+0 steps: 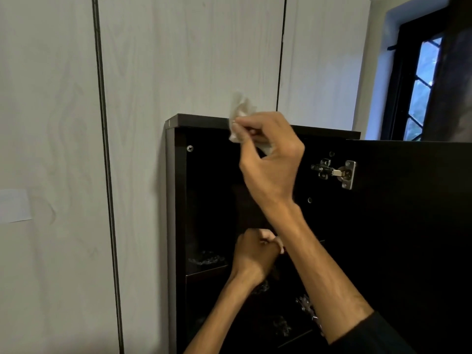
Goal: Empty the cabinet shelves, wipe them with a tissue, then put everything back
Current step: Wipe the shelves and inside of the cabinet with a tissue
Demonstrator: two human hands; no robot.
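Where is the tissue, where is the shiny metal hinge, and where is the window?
tissue [239,108]: head view, on the crumpled part sticking up above the fingers.
metal hinge [337,172]: head view, on the middle of its silver arm.
window [421,80]: head view, on the glass behind the dark bars.

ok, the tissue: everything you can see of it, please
The tissue is a small, crumpled, off-white wad, thin and papery. The right hand pinches it between fingertips and thumb, with the bulk sticking up above the fingers and a smaller fold hanging below them. It sits at the front edge of the dark cabinet's top panel, near the middle of that edge, seen against the pale wall behind. Whether it touches the panel is unclear.
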